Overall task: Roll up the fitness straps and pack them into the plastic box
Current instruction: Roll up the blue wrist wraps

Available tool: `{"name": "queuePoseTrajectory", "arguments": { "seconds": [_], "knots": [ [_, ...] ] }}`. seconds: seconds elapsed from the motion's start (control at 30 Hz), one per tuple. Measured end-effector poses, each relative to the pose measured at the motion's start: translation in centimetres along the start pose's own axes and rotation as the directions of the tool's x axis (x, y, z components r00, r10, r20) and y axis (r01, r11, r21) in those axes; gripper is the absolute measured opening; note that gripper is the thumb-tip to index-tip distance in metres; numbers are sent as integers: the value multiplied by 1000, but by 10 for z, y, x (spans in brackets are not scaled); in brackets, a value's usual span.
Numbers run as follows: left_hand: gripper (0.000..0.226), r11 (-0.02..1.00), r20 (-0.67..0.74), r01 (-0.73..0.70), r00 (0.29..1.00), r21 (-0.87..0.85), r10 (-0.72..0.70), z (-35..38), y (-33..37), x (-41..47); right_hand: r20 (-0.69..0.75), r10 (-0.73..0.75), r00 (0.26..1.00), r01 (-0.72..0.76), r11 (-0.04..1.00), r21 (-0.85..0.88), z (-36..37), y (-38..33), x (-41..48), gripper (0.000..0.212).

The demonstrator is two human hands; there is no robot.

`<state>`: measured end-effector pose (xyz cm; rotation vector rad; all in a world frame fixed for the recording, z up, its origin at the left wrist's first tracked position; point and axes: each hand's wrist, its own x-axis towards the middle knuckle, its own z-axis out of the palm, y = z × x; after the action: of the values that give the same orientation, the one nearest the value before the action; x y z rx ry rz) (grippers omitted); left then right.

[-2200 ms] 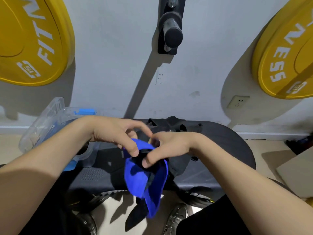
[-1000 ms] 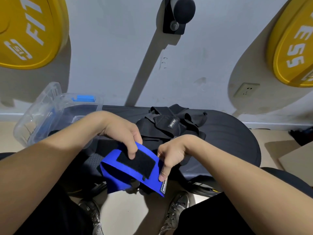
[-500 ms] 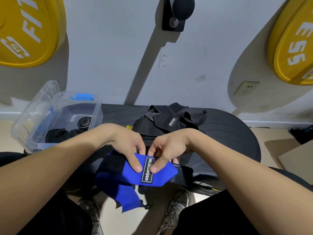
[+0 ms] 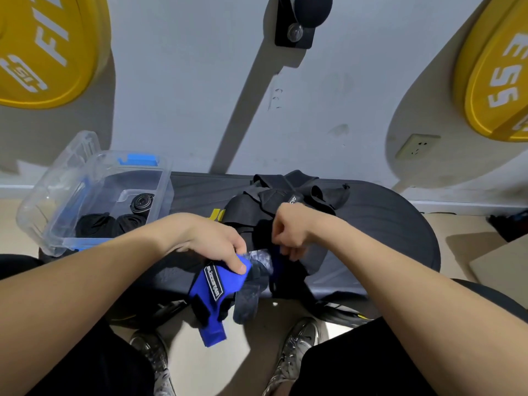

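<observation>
A blue fitness strap [image 4: 218, 284] with a black label hangs over the near edge of the black bench [image 4: 385, 224]. My left hand [image 4: 213, 241] grips its upper end, thumb on the blue fabric. My right hand [image 4: 288, 228] is curled and pinches a dark part of the strap just to the right; that part is blurred. A pile of black straps [image 4: 283, 195] lies on the bench behind my hands. The clear plastic box [image 4: 51, 201] stands open at the left with rolled black straps [image 4: 141, 202] inside.
Yellow weight plates [image 4: 43, 52] hang on the wall at left and right [image 4: 497, 81]. A black peg mount [image 4: 300, 21] sits at top centre, a wall socket [image 4: 417, 145] at right. My shoes [image 4: 297, 341] and dark trousers are below the bench.
The hands, together on the labelled blue end, have separated. My left hand keeps the blue end, now tilted and hanging lower; my right hand has moved up and right, pulling a dark part.
</observation>
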<state>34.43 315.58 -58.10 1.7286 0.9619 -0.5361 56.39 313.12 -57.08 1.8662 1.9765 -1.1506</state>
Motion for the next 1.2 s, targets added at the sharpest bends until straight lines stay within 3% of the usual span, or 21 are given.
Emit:
{"name": "queuePoseTrajectory", "arguments": {
  "seconds": [0.07, 0.1, 0.2, 0.3, 0.37, 0.47, 0.57, 0.67, 0.73, 0.83, 1.0, 1.2],
  "knots": [
    [21, 996, -53, 43, 998, 74, -39, 6, -2, 5, -131, 1, 991, -39, 957, -288, -3, 16, 6, 38],
    [22, 991, -92, 56, 995, 118, -46, 10, -3, 8, -134, -7, 991, -38, 941, -337, -1, 22, 7, 43],
    [31, 972, -190, 37, 982, 232, 9, 24, -6, 15, -26, 35, 999, -41, 937, -346, 11, 30, 12, 50],
    [12, 963, -235, -50, 965, 267, 115, 33, -9, 22, -57, 135, 989, -147, 882, -448, 30, 34, 15, 69],
    [38, 936, -172, -115, 968, 334, 181, 36, -7, 24, -112, 146, 983, -183, 846, -501, 38, 34, 15, 82],
    [79, 871, -57, -138, 981, 472, 187, 41, -1, 23, -198, 88, 976, -185, 815, -549, 46, 28, 14, 71],
    [89, 820, -6, -117, 989, 561, 145, 47, 4, 23, -274, 17, 961, -178, 800, -573, 52, 24, 16, 43],
    [85, 816, -17, -38, 998, 577, 58, 50, 7, 24, -221, -83, 972, -83, 756, -649, 52, 23, 18, 9],
    [78, 813, -46, 14, 999, 582, 16, 48, 7, 26, -146, -122, 982, -14, 720, -694, 43, 22, 19, 13],
    [56, 830, -104, 73, 994, 554, -18, 39, 6, 30, -131, -168, 977, 44, 761, -647, 18, 19, 14, 10],
    [34, 885, -148, 95, 989, 456, -30, 24, 6, 26, -106, -174, 979, 86, 823, -561, -21, 7, -7, 31],
    [23, 948, -240, 69, 971, 310, 8, 19, 7, 20, -232, -204, 951, 87, 896, -435, -38, 3, -28, 31]
  ]
}}
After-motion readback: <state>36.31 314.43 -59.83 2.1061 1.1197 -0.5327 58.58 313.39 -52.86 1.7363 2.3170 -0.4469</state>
